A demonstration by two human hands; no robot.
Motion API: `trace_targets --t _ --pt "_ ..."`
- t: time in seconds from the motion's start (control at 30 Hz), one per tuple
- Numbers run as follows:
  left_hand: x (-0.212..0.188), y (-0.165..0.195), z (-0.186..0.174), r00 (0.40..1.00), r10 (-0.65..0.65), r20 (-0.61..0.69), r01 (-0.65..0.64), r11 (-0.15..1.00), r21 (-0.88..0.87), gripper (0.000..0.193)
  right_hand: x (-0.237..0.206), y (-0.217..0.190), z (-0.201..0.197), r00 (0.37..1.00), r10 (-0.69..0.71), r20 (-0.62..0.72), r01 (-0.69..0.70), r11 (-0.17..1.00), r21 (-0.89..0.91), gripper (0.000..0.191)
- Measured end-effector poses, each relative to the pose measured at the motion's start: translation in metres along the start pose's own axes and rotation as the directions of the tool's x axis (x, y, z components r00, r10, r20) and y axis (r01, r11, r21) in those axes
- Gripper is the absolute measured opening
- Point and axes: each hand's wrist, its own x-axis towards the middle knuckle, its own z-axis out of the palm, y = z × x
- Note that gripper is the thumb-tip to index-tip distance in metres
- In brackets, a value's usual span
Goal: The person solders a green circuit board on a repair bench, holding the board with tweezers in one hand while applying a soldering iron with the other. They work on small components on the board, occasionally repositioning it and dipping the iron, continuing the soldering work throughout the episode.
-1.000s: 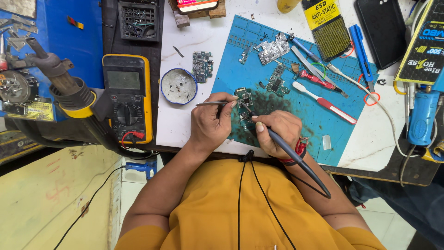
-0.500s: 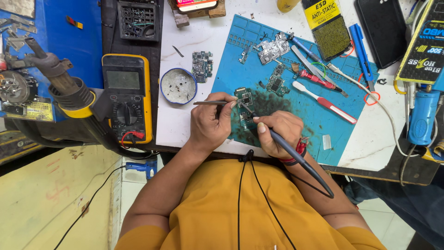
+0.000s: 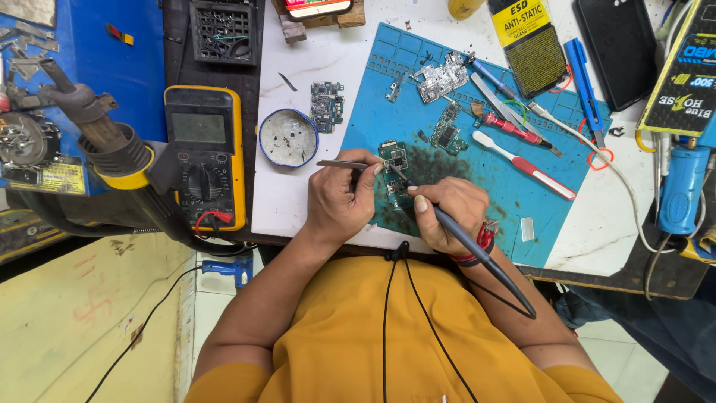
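Nearest is the yellow shirt (image 3: 388, 336), with a thin black cable hanging down its front. Just beyond it both hands work at the near edge of the blue mat (image 3: 477, 179), which lies on the white tabletop (image 3: 328, 60).

The left hand (image 3: 339, 205) has its fingers pressed together on the tweezers (image 3: 339, 163), pinching them near the middle; their blunt end points left, and the tips are hidden behind the fingers, right at the board (image 3: 394, 160). The right hand (image 3: 447, 213) grips the iron (image 3: 477, 257) like a pen, fingers closed round the dark barrel, its tip touching the board from the right while the handle runs back past the wrist. The board lies on a blackened patch of the mat, between the two hands (partly covered by them).

Left of the hands a yellow meter (image 3: 205, 160) sits beside the tabletop, and between it and the mat stands a round tin (image 3: 289, 137). Further left a hot-air handle (image 3: 104, 134) rests in its yellow holder.

Further out on the mat lie a red-and-white toothbrush (image 3: 526, 164), a red screwdriver (image 3: 511, 128), more loose boards (image 3: 444, 78) and another small one (image 3: 326, 104) on the tabletop. At the far right are a blue knife (image 3: 583, 78) and a dark phone (image 3: 619, 48).
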Motion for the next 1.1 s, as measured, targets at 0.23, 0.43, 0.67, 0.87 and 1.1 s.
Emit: trace_targets --t 0.23,0.43,0.67,0.87,1.1 --pt "-0.0003 -0.0002 0.0002 1.000 0.006 0.004 -0.006 1.000 -0.009 0.006 -0.0004 -0.0004 -0.0001 1.000 -0.001 0.002 0.001 1.000 0.005 0.006" --pt "-0.0006 -0.0004 0.0002 1.000 -0.001 0.000 0.001 1.000 -0.006 0.006 -0.0018 -0.0009 -0.0012 1.000 -0.003 -0.023 0.003 1.000 0.018 0.010" --pt "-0.0009 -0.0006 0.0000 1.000 0.004 -0.005 -0.004 1.000 0.000 0.007 0.0000 0.0000 -0.0001 1.000 -0.003 0.000 0.003 1.000 0.023 0.007" --pt "-0.0015 -0.0009 0.0000 1.000 0.002 -0.001 -0.002 1.000 0.007 0.007 -0.0006 -0.0003 -0.0002 1.000 0.005 0.003 -0.005 1.000 0.014 0.006" --pt "-0.0011 -0.0016 0.0000 1.000 0.020 -0.005 -0.020 1.000 0.005 0.006 -0.0005 -0.0010 -0.0009 1.000 0.000 0.011 0.000 1.000 0.006 0.007"
